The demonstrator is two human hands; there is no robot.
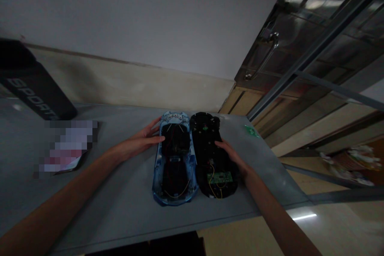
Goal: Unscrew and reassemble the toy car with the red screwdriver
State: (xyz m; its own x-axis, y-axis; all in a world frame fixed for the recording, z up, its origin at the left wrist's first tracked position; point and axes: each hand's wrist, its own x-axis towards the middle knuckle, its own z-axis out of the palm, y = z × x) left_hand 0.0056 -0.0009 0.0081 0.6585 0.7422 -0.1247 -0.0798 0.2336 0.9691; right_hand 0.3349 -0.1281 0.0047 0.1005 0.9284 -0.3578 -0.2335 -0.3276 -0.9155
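Observation:
A blue toy car body shell [193,168] lies inside up on the grey table, its dark interior and thin wires showing. My left hand [147,138] grips its left side, with the thumb over the rim and the fingers along the outer edge. Touching the shell on the right is a black toy car chassis [202,140]. A green circuit board [220,177] and yellow wires sit at its near end. On the chassis's right side, my right hand [232,154] has its thumb over the edge; its other fingers are mostly hidden.
At the left stands a dark bottle [39,88] marked SPORT, beside a blurred-out flat item [70,144]. A small green packet [252,131] lies near the right edge of the table [126,208]. Behind is a wall [144,76]; a metal frame [288,76] rises at the right.

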